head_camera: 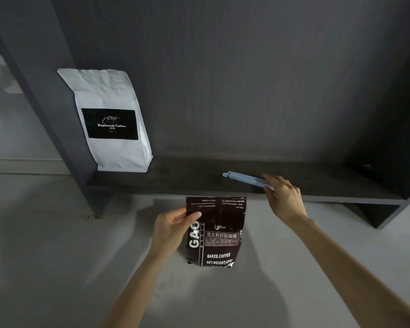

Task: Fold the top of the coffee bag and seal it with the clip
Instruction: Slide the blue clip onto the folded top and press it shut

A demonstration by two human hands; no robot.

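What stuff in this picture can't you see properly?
Head view, the only one:
- Blue clip: its right end is hidden behind the right hand, so the grip is unclear.
- Dark coffee bag: its left edge is covered by the left hand; the small label print is too tiny to read.
- White coffee bag: its logo is too dim to make out.
- Shelf: its right end sits in shadow.
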